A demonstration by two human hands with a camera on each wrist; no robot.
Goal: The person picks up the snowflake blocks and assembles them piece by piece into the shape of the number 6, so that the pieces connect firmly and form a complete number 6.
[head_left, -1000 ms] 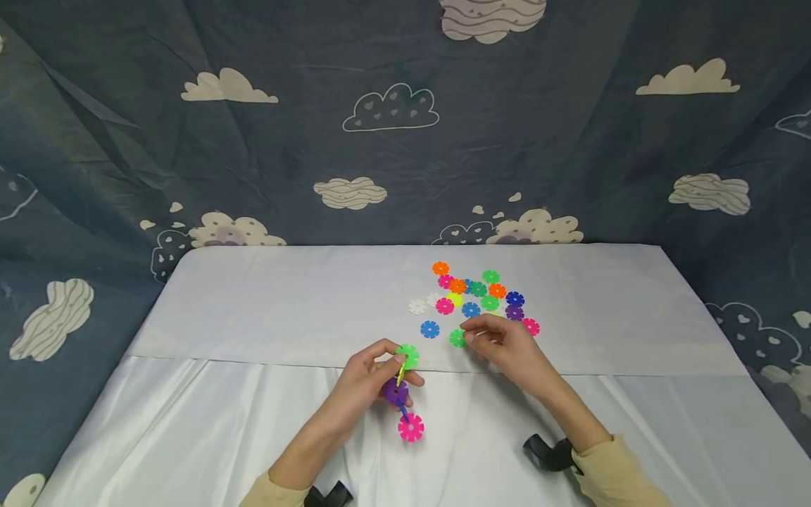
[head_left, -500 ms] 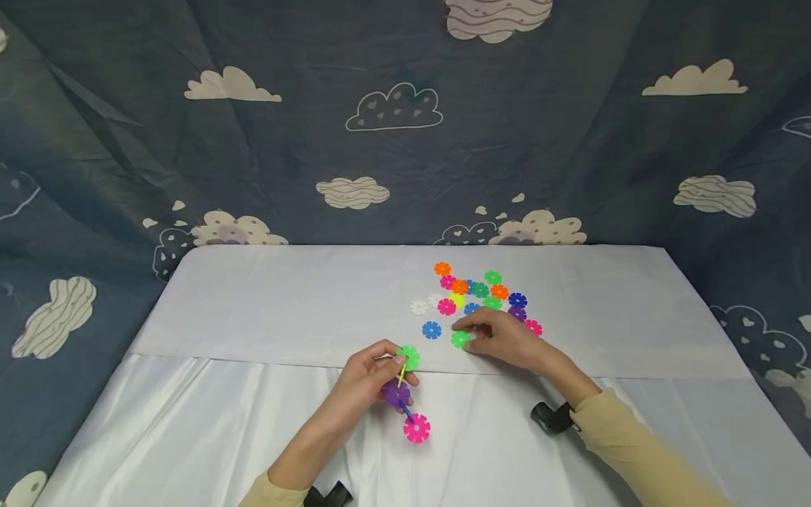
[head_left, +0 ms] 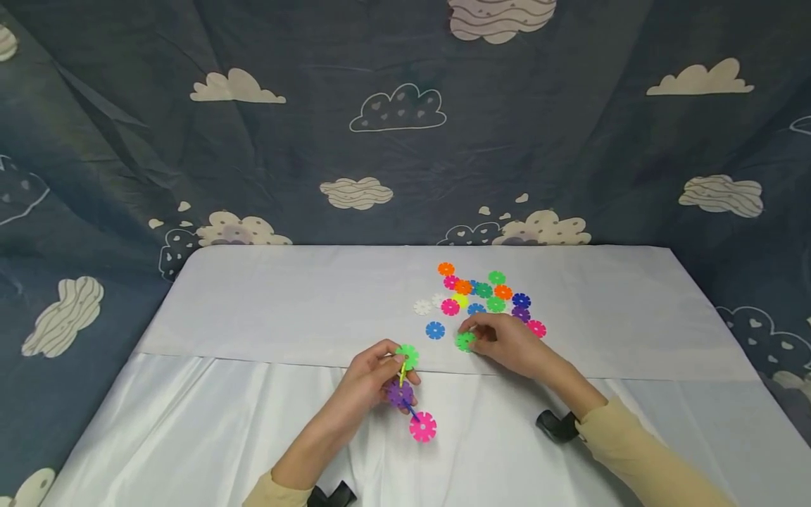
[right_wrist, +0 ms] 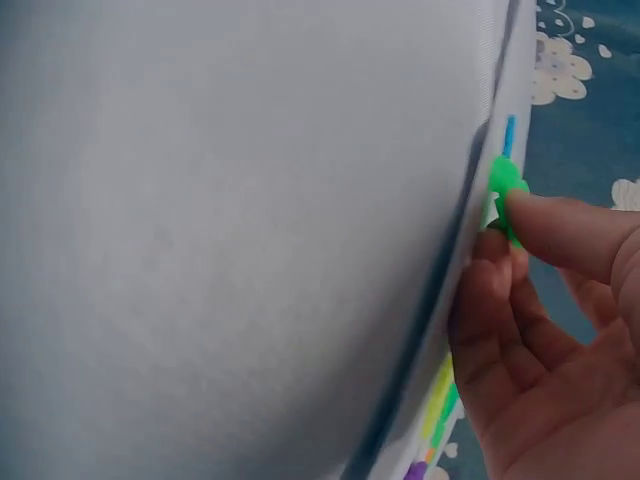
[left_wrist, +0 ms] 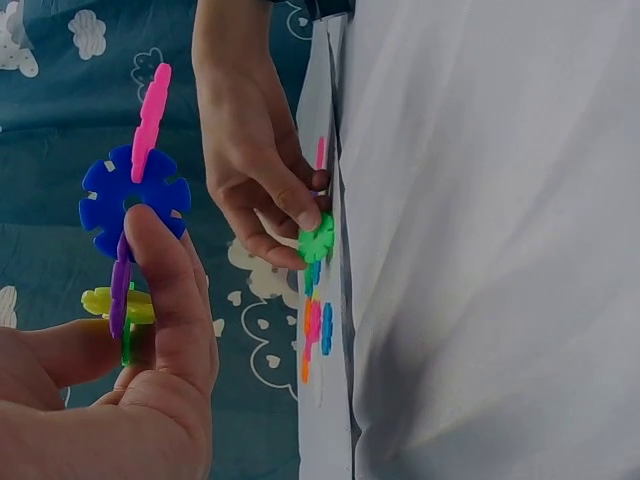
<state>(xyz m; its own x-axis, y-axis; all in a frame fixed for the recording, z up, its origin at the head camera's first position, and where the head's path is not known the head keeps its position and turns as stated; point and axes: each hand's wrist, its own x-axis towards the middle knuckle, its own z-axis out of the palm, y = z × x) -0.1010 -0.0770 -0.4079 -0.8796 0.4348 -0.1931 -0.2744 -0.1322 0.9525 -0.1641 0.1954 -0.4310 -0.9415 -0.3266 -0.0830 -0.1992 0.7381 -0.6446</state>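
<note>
nearest are two beige sleeves (head_left: pixel 649 454), with black wrist mounts (head_left: pixel 557 427) at the cuffs, over a white cloth (head_left: pixel 209 429). a chain of slotted flower discs hangs from the left hand (head_left: pixel 361 387): its pink disc (head_left: pixel 423 427) lowest, then a dark blue disc (left_wrist: pixel 155 200), a purple disc (head_left: pixel 400 395), a yellow disc (left_wrist: pixel 130 307) and a bright green disc (head_left: pixel 408 356) on top. thumb and fingers grip the chain near its green end. the right hand (head_left: pixel 513 346), just beyond and to the right, pinches a loose green disc (head_left: pixel 464 342) between thumb and fingertips; whether that disc touches the table cannot be told. just left of it a light blue disc (head_left: pixel 435 331) lies flat. farther back spreads a cluster of white, pink, yellow, green, blue, purple and orange discs, an orange disc (head_left: pixel 446 269) farthest. behind the table hangs a dark cloud-print backdrop (head_left: pixel 285 155).
</note>
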